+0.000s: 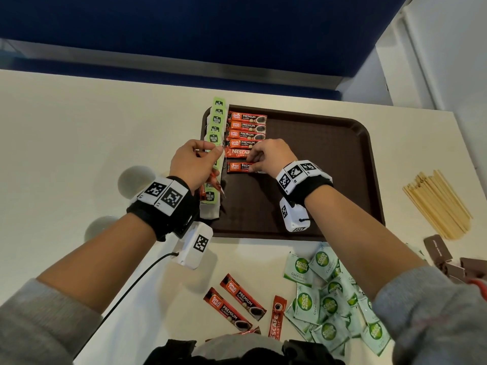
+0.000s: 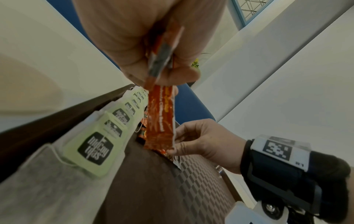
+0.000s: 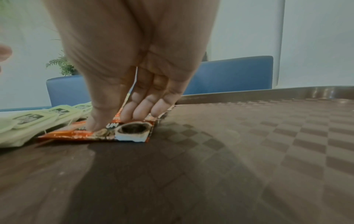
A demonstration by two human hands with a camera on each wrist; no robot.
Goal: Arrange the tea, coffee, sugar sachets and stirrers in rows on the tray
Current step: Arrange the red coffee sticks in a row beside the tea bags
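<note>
My right hand [image 1: 268, 156] presses a red foil coffee stick [image 1: 238, 167] flat on the dark brown plastic tray [image 1: 329, 180], fingers curled on it, squaring it under the coffee row [image 1: 246, 130] beside the green tea bags [image 1: 216, 122] along the tray's left rim. My left hand [image 1: 195, 164] grips spare red coffee sticks [image 2: 161, 119], ready to feed. Right of the row the tray lies bare; sugar sachets [image 1: 332, 299] and wooden stirrers [image 1: 437, 204] wait on the bench [image 1: 79, 127].

A pale tabletop [image 1: 79, 133] meets a blue partition [image 1: 184, 27], with a white wall [image 1: 448, 48] and a potted fern [image 3: 61, 66] nearby.
</note>
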